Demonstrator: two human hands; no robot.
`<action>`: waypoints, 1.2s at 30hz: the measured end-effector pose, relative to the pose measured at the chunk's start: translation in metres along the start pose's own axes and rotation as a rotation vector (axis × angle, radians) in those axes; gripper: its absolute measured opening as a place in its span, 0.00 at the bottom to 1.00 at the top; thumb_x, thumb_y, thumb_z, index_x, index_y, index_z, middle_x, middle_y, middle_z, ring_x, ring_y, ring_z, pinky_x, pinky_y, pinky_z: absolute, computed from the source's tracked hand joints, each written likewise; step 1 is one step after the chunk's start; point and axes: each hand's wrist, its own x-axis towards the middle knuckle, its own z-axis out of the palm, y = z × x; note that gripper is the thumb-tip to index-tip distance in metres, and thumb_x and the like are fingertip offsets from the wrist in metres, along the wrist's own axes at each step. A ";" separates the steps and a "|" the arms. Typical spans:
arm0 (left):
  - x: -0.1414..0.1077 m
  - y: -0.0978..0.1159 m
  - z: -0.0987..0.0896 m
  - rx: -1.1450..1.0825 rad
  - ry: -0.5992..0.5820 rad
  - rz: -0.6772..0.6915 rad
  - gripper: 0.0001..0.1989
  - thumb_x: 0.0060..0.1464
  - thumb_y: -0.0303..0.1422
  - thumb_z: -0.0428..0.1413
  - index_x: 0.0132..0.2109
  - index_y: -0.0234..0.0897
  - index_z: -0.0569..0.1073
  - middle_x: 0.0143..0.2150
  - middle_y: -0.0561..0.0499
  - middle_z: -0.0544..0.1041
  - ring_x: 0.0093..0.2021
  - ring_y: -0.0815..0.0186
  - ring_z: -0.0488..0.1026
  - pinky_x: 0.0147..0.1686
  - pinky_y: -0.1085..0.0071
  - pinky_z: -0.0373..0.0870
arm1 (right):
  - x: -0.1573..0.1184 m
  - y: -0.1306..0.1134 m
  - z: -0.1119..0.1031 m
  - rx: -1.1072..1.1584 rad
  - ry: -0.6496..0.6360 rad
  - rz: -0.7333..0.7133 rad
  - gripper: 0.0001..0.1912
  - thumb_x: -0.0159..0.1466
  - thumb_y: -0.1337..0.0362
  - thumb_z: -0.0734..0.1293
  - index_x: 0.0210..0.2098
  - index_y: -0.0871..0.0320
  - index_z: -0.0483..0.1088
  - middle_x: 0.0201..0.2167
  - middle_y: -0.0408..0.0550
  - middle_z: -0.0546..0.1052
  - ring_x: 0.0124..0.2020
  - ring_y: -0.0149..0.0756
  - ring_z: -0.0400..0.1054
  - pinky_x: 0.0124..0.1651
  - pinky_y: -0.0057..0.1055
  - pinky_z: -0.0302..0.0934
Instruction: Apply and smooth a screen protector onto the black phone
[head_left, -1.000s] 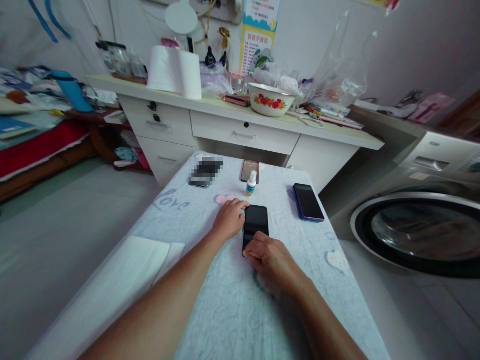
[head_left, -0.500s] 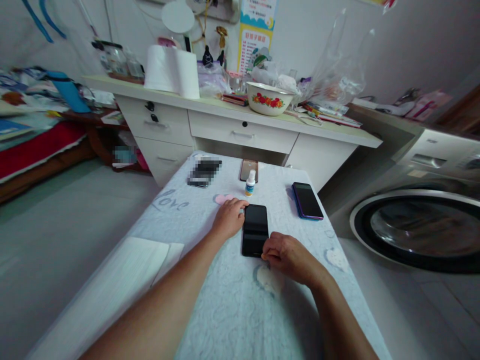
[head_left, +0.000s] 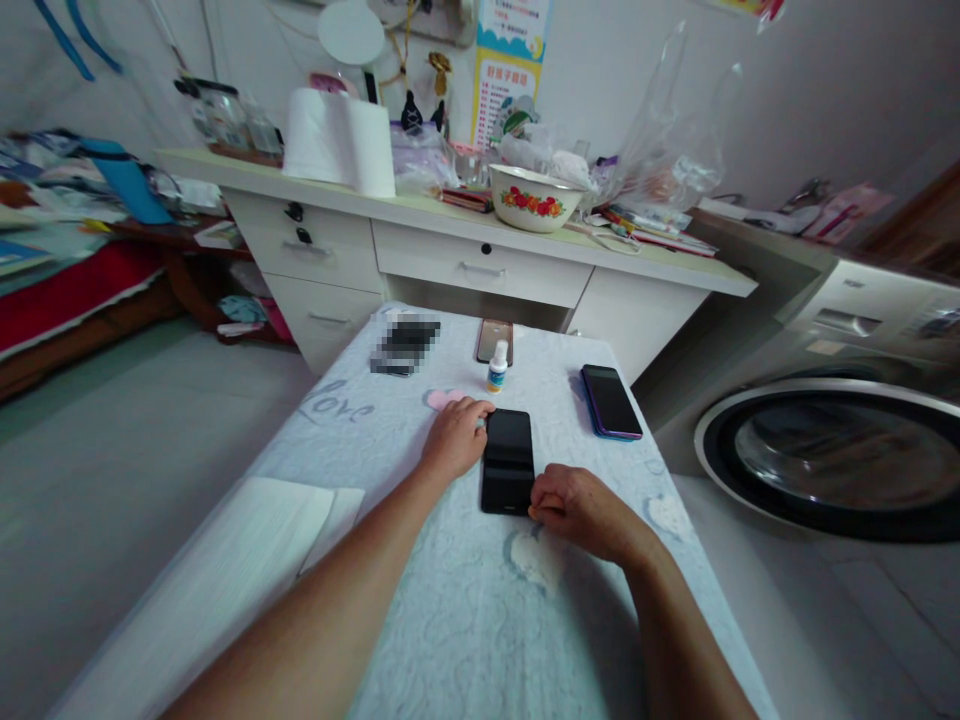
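Observation:
A black smartphone [head_left: 508, 461] lies flat on the cloth-covered table, its dark screen facing up. At its upper left edge is my left hand [head_left: 454, 437], closed with the fingertips gripping that edge. My right hand [head_left: 574, 505] is closed beside the lower right corner, thumb and fingers pinched together. Whether anything is between those fingers is hidden. Just beyond the smartphone stands a small white spray bottle [head_left: 497, 368] with a blue and yellow label. Behind the bottle lies a brownish phone or phone case [head_left: 493, 341].
To the right, a phone with a purple-blue edge [head_left: 611, 402] lies on the table. A blurred-out dark object [head_left: 406, 346] is at the far left. White sheets [head_left: 225, 590] lie along the left edge. A white desk [head_left: 480, 262] and a washing machine [head_left: 847, 420] stand beyond and right.
My right hand has shifted slightly right, off the smartphone's lower right corner. My left hand stays at the upper left edge. The whole view has moved a little.

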 end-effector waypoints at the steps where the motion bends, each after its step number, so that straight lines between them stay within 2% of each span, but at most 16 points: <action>1: 0.000 0.000 0.000 0.001 0.000 0.000 0.19 0.47 0.21 0.50 0.46 0.39 0.71 0.43 0.48 0.75 0.46 0.61 0.69 0.50 0.64 0.64 | 0.001 -0.001 0.001 0.001 0.003 -0.005 0.05 0.59 0.72 0.65 0.29 0.58 0.72 0.30 0.44 0.73 0.29 0.29 0.65 0.34 0.24 0.57; 7: 0.000 0.000 0.000 -0.008 0.001 0.008 0.19 0.47 0.21 0.50 0.47 0.38 0.71 0.44 0.48 0.74 0.46 0.61 0.70 0.50 0.64 0.64 | 0.007 -0.010 0.013 0.024 0.058 -0.033 0.06 0.58 0.74 0.65 0.30 0.58 0.73 0.31 0.44 0.72 0.32 0.30 0.66 0.35 0.24 0.57; 22: -0.001 0.000 -0.001 -0.010 -0.005 -0.021 0.20 0.47 0.21 0.50 0.48 0.39 0.72 0.44 0.48 0.74 0.47 0.61 0.68 0.50 0.64 0.65 | 0.018 -0.031 0.037 -0.022 0.107 -0.080 0.08 0.62 0.72 0.61 0.29 0.56 0.69 0.31 0.43 0.67 0.31 0.28 0.64 0.34 0.23 0.55; 31: 0.001 0.001 -0.002 -0.033 -0.018 -0.020 0.20 0.47 0.21 0.50 0.47 0.39 0.72 0.44 0.49 0.74 0.46 0.62 0.69 0.50 0.65 0.65 | 0.029 -0.038 0.037 -0.065 0.143 0.028 0.11 0.64 0.71 0.60 0.29 0.57 0.71 0.31 0.45 0.67 0.27 0.28 0.62 0.31 0.24 0.55; 36: 0.002 0.000 -0.002 -0.045 -0.015 -0.007 0.19 0.47 0.21 0.49 0.46 0.38 0.72 0.44 0.48 0.74 0.45 0.63 0.70 0.49 0.66 0.66 | 0.035 -0.033 0.040 -0.110 0.220 0.060 0.10 0.64 0.70 0.60 0.31 0.56 0.72 0.32 0.45 0.68 0.28 0.28 0.63 0.31 0.24 0.54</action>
